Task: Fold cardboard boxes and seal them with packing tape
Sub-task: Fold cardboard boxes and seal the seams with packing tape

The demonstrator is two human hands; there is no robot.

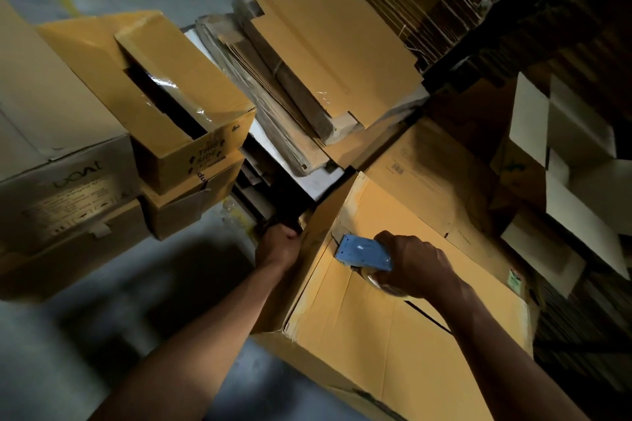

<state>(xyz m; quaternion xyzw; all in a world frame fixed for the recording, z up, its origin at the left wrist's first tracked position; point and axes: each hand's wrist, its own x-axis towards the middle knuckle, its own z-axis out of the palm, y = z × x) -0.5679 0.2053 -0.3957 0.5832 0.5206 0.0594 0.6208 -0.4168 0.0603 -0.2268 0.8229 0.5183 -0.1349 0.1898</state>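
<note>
My right hand (415,261) grips the blue tape gun (364,251) on the box (393,335) top's far edge (along the seam); my left hand (278,244) clutches its left corner.

The left hand's (278,244) fingertips are hidden behind the box (393,328) edge. The tape roll (384,282) is largely covered by the right hand (415,263). The box's near corner is cut off by the bottom edge. Print on cartons (205,157) beyond the left hand is blurred.
</note>
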